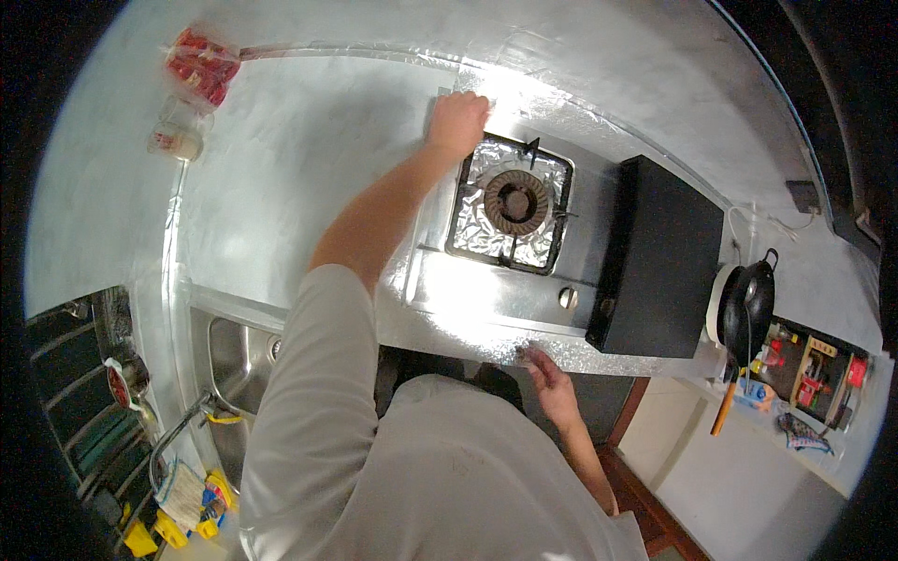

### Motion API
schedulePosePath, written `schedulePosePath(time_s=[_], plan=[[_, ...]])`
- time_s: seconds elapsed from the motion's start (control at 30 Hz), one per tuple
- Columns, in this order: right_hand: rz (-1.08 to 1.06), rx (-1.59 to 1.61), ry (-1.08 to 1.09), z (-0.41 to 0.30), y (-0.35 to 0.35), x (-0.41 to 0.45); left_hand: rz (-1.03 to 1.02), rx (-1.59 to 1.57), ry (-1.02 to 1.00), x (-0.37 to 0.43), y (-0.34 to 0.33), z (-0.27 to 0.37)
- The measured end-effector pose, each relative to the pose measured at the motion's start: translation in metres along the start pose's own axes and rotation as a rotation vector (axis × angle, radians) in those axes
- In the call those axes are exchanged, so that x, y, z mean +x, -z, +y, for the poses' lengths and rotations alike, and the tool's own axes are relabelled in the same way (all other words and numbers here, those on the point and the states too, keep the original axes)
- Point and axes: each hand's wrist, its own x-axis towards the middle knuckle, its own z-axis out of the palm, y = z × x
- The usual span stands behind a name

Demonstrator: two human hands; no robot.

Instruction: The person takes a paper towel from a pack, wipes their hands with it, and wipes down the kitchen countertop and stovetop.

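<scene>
My left hand point(459, 125) is curled at the back left corner of a stainless-steel gas stove point(459, 284), near the wall. A small greyish edge shows beside its knuckles; whether the hand grips anything is hidden. Just in front of it sits the gas burner point(516, 202), inside a black pan support point(561, 238) over a foil-lined drip area point(480, 235). My right hand point(553, 389) is low by the shiny front edge of the counter point(484, 343), its fingers bent. Something dark shows at those fingertips, too blurred to name. A control knob point(568, 298) lies above that hand.
A large black box point(663, 259) stands right of the burner. Beyond it hangs a black wok point(751, 301) with a wooden handle. At left are a steel sink point(235, 357) with a curved faucet point(172, 435), a glass jar point(179, 142) and a red packet point(202, 66).
</scene>
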Motion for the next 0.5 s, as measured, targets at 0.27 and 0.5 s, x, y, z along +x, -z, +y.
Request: schedulePosePath(time_s=[0.27,0.5], plan=[[0.019,0.032,-0.012,-0.002,0.000,-0.009,-0.202,0.032,-0.159,0.019,-0.019,0.022],[0.048,0.029,0.013,0.001,0.000,-0.003,-0.060,0.112,-0.028,-0.007,-0.001,-0.020]])
